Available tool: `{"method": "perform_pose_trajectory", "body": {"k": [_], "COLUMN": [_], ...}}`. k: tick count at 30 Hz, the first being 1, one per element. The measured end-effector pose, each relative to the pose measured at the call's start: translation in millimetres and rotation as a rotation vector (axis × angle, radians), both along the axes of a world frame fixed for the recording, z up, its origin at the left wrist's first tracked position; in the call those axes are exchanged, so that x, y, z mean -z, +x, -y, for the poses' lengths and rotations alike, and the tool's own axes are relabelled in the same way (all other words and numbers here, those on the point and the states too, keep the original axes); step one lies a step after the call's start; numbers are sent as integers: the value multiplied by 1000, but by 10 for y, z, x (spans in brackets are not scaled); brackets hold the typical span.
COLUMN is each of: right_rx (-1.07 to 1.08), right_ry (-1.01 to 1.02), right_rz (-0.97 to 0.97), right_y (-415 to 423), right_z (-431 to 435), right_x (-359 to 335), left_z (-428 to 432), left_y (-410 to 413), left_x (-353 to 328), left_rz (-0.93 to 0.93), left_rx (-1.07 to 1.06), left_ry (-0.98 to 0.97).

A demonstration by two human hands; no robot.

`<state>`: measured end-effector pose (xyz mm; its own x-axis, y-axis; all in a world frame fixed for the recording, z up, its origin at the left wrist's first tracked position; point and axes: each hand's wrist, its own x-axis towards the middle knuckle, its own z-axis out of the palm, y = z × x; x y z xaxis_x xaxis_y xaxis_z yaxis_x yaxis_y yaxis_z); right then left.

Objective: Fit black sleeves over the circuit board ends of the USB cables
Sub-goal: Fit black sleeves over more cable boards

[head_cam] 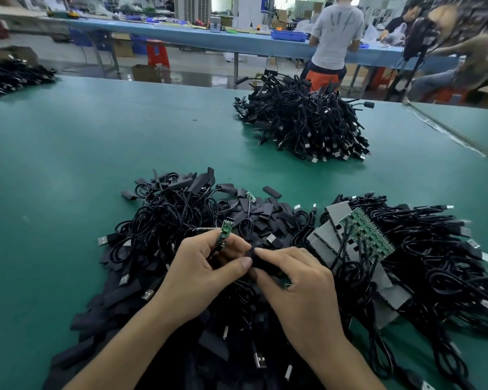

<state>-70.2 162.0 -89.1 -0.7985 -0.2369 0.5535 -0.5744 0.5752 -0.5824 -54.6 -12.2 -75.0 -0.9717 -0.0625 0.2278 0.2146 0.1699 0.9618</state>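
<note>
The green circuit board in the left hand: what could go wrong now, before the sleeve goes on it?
1. The left hand holds the circuit board only by its lower end, so it may tilt or slip.
2. The right hand pinches a black sleeve whose opening is hidden; it may catch on the board edge.
3. Loose cables in the pile could snag the held one.

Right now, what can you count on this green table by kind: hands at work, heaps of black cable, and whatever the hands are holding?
Hands: 2, left hand and right hand
Heaps of black cable: 4
Bare green circuit board, in the left hand: 1
Loose black sleeve, in the right hand: 1
Total: 8
</note>
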Motion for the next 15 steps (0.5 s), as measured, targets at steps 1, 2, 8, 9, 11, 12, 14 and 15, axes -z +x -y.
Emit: {"method": "perform_pose_trajectory", "body": {"k": [1,2,8,9,11,12,14,15], "right_rx": [-3,-7,-21,-23,-28,-31,-33,-33], "right_ry": [-4,-6,-8,-8,-13,-15,-10,-8], "right_rz": [4,5,-28,-33,-38,-41,-58,-65], "right_y": [0,0,-13,-15,-20,-21,-20,-20], "right_z": [-3,-5,-16,-16,-16,-14,-14,-14], "right_x": [1,4,23,28,39,44,48,48], "left_z": [-1,-3,-6,-6,-5,-5,-3,-4], "left_y": [-1,-3,6,3,-5,-7,-7,-7], "left_x": [4,8,11,12,14,17,28,29], "left_rz": [0,1,14,11,5,4,3,4], "left_rx": [-5,-11,-4,-3,-9,-11,-14,-15], "left_ry": [-4,-9,-9,-14,-18,-15,-10,-10]}}
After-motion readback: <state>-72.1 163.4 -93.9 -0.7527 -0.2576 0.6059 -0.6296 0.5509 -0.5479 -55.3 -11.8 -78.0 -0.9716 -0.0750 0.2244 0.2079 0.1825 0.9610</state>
